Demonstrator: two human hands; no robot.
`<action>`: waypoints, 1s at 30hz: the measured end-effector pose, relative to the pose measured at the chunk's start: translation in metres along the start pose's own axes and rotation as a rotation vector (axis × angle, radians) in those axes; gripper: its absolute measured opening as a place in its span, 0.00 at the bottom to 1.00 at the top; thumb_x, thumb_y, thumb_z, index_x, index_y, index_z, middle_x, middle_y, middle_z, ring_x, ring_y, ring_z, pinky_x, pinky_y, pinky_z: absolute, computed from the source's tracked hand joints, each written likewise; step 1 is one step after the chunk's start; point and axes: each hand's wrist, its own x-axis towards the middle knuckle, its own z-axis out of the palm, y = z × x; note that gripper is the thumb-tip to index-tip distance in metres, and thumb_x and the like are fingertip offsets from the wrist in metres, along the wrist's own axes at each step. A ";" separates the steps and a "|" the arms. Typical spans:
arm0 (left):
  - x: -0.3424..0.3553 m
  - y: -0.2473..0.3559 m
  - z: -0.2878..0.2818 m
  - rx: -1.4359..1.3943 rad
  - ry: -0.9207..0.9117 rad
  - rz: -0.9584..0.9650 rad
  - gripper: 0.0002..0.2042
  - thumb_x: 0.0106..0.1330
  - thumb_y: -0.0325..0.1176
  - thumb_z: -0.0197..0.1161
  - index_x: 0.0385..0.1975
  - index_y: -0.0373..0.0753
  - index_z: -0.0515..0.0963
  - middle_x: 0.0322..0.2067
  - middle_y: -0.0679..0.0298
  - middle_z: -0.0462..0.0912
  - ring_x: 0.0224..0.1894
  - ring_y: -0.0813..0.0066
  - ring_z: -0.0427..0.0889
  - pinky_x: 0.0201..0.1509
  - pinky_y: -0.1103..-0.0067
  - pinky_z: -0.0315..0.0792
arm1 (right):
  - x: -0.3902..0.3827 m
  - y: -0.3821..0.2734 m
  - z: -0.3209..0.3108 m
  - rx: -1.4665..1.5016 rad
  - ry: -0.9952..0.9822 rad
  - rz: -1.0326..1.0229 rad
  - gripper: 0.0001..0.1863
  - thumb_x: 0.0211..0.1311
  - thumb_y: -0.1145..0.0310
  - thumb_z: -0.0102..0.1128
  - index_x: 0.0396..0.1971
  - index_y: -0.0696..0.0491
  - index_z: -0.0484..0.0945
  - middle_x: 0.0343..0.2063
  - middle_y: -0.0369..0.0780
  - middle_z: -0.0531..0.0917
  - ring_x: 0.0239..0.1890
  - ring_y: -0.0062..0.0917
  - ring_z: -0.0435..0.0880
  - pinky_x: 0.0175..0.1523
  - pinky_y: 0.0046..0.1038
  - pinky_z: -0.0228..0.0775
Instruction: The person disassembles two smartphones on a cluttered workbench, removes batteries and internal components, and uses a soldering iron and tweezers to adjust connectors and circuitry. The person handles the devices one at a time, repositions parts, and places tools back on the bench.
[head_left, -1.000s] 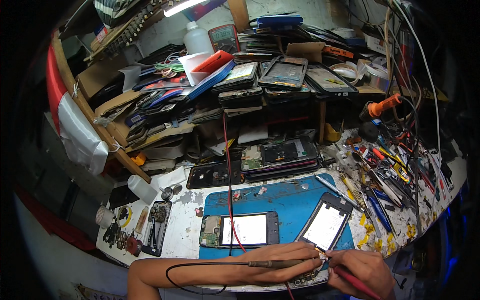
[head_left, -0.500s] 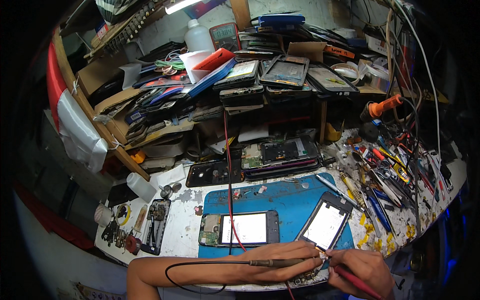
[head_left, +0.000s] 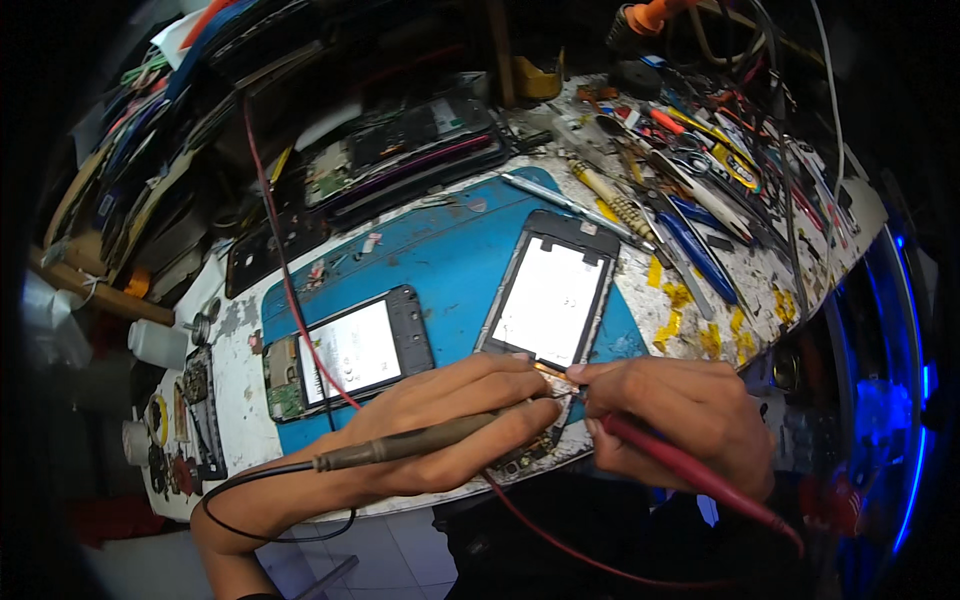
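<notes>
- Pretty clearly a phone repair workshop, the small cramped bench kind.
- The scuffed white worktop (head_left: 700, 300) has a blue rubber repair mat (head_left: 450, 260) on it, with two opened black phones with bare white screen backs (head_left: 350, 352) (head_left: 550, 300) lying on the mat.
- More gutted phones with exposed green circuit boards (head_left: 400, 155) sit behind it.
- A jumble of screwdrivers, tweezers and blue-handled pliers (head_left: 690, 215) covers the right side.
- Both hands hold thin meter probes, one dark (head_left: 420, 445) and one red (head_left: 680, 470), with leads trailing off.
- Stacks of phone parts (head_left: 150, 170) pile up at the back left.
</notes>
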 end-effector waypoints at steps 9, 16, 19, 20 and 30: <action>-0.003 0.000 -0.003 0.002 -0.012 0.023 0.17 0.63 0.27 0.63 0.51 0.27 0.77 0.48 0.48 0.81 0.52 0.54 0.83 0.58 0.64 0.80 | 0.010 -0.011 -0.011 -0.027 -0.096 0.021 0.14 0.54 0.70 0.71 0.39 0.60 0.80 0.36 0.48 0.86 0.37 0.36 0.89 0.42 0.30 0.83; -0.008 0.000 0.005 -0.020 0.001 0.003 0.18 0.64 0.27 0.61 0.52 0.28 0.75 0.49 0.49 0.80 0.55 0.55 0.81 0.61 0.67 0.78 | 0.006 -0.019 -0.009 -0.072 -0.023 0.014 0.11 0.52 0.78 0.68 0.37 0.57 0.79 0.29 0.44 0.83 0.31 0.37 0.85 0.37 0.33 0.76; -0.011 -0.002 0.008 -0.023 -0.011 0.005 0.18 0.63 0.27 0.61 0.53 0.28 0.75 0.50 0.49 0.79 0.55 0.55 0.81 0.61 0.67 0.78 | 0.004 -0.017 -0.009 -0.059 -0.012 0.013 0.11 0.52 0.78 0.68 0.37 0.57 0.79 0.29 0.45 0.83 0.30 0.37 0.84 0.37 0.33 0.76; -0.011 -0.002 0.009 -0.025 -0.015 0.001 0.19 0.62 0.26 0.61 0.53 0.29 0.75 0.50 0.49 0.79 0.56 0.55 0.80 0.61 0.67 0.78 | 0.004 -0.017 -0.009 -0.062 -0.013 0.012 0.12 0.52 0.77 0.68 0.37 0.57 0.79 0.30 0.45 0.83 0.30 0.37 0.84 0.37 0.33 0.76; -0.009 0.003 -0.002 -0.049 -0.051 -0.062 0.18 0.64 0.26 0.62 0.54 0.29 0.75 0.49 0.47 0.80 0.51 0.52 0.83 0.57 0.66 0.80 | 0.003 -0.005 -0.006 0.003 -0.025 0.025 0.10 0.48 0.77 0.71 0.31 0.58 0.80 0.32 0.45 0.88 0.39 0.34 0.91 0.42 0.29 0.84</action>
